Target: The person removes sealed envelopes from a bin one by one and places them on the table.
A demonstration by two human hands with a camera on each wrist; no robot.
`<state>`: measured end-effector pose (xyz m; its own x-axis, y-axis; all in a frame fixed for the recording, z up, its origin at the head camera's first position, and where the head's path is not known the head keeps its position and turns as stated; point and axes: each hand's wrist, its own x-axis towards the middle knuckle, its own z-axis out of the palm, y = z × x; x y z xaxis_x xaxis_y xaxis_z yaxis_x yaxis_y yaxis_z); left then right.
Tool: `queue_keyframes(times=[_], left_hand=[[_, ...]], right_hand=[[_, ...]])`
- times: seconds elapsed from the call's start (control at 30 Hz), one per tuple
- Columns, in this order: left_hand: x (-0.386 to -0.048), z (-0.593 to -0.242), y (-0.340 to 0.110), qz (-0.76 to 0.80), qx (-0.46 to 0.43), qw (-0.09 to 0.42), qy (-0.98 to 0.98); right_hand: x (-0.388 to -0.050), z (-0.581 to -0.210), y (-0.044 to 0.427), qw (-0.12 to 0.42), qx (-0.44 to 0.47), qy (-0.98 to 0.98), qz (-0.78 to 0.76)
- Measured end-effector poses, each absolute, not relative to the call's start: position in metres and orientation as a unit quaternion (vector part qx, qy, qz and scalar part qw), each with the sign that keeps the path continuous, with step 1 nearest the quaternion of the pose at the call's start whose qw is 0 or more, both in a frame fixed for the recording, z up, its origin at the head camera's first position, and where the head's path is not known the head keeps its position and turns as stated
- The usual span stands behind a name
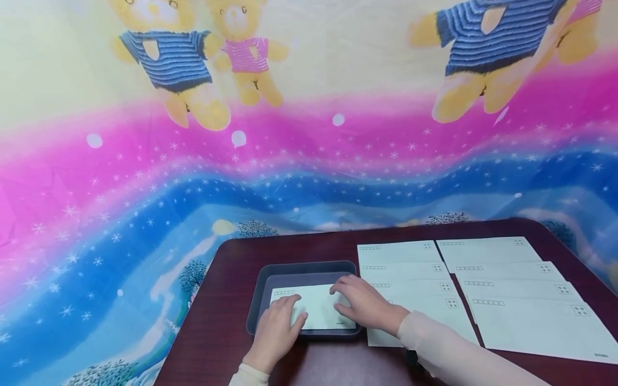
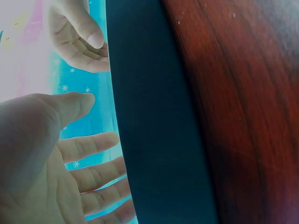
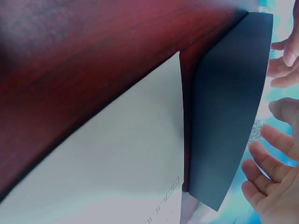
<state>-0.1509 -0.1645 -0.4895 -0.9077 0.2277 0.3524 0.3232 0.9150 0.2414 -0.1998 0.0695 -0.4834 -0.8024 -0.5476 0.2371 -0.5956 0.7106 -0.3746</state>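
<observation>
A white envelope (image 1: 316, 308), printed with a row of small boxes, lies inside a dark grey tray (image 1: 309, 266). Over the envelope's left end is my left hand (image 1: 275, 328), its thumb spread from extended fingers. At the opposite end my right hand (image 1: 368, 303) hovers with loosely bent fingers, nothing visibly pinched in them. In the left wrist view, the tray's outer wall (image 2: 156, 116) hides what lies inside, and the left hand (image 2: 70, 158) shows an open palm. The right wrist view has the right hand (image 3: 275, 172) beyond the tray wall; whether its fingertips touch the envelope is unclear.
Right of the tray, overlapping envelopes form two columns, a nearer left column (image 1: 415, 319) and a right column (image 1: 541, 332). The left column lies close beside the tray, partly under my right forearm. The dark red wooden table (image 1: 203, 327) meets a patterned cloth backdrop (image 1: 309, 139) behind.
</observation>
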Motion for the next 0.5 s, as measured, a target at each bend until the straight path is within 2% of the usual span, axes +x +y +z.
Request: queue_keyframes(times=[0.5], left_hand=[[-0.159, -0.489, -0.166, -0.149, -0.126, 0.124, -0.973]], right_hand=[[-0.214, -0.496, 0.066, 0.03, 0.308, -0.929, 0.201]])
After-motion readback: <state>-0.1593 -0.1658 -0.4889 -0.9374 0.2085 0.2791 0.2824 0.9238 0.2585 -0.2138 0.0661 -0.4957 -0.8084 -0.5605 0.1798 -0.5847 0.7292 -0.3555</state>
